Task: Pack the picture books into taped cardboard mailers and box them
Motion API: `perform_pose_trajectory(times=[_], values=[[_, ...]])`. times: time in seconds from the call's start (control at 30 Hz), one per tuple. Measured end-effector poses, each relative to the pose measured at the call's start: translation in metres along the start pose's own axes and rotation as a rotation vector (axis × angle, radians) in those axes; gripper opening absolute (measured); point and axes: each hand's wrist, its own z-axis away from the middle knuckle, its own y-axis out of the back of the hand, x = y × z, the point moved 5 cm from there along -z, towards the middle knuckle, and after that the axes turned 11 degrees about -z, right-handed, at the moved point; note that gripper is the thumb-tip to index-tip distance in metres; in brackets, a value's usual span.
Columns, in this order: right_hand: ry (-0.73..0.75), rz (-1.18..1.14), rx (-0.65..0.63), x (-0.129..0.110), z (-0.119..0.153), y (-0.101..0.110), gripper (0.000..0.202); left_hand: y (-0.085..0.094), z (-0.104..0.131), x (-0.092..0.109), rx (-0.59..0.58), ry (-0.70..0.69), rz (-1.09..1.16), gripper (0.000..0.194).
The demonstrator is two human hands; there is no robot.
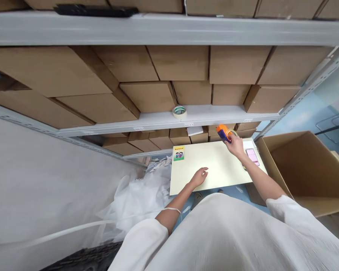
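My right hand [235, 146] is closed around an orange and dark blue tape dispenser [223, 133], held over the back right part of the pale board [214, 162]. My left hand [200, 177] hovers over or rests on the board's front middle, fingers apart and nothing in it. A small yellow and green booklet [179, 153] with cartoon figures lies at the board's back left corner. On the right side of the board lies a phone [252, 156] with a lit pinkish screen.
Shelves [158, 121] stacked with cardboard boxes [180, 63] stand ahead. A tape roll [179, 111] sits on the middle shelf's edge. A large open carton [307, 165] stands right of the board. White sheeting [141, 195] is heaped on the left.
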Motion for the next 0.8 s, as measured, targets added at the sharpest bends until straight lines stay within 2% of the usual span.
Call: perform_pose_trajectory(times=[0.2, 0.3, 0.37, 0.57, 0.8], values=[[-0.401, 0.007, -0.118, 0.099, 0.097, -0.063, 0.019, -0.030, -0.002, 0.006, -0.122, -0.011, -0.035, 0.039], [-0.506, 0.011, -0.152, 0.130, 0.135, -0.088, 0.016, -0.039, 0.000, 0.007, -0.145, 0.000, -0.065, 0.039], [-0.512, 0.014, -0.141, 0.144, 0.151, -0.100, 0.016, -0.043, 0.002, 0.008, -0.156, 0.009, -0.071, 0.038], [-0.510, -0.015, -0.105, 0.167, 0.160, -0.123, 0.016, -0.052, 0.011, 0.010, -0.183, 0.040, -0.080, 0.038], [-0.544, -0.201, -0.100, 0.178, 0.162, -0.138, 0.020, -0.053, 0.020, 0.010, -0.172, 0.075, -0.078, 0.039]])
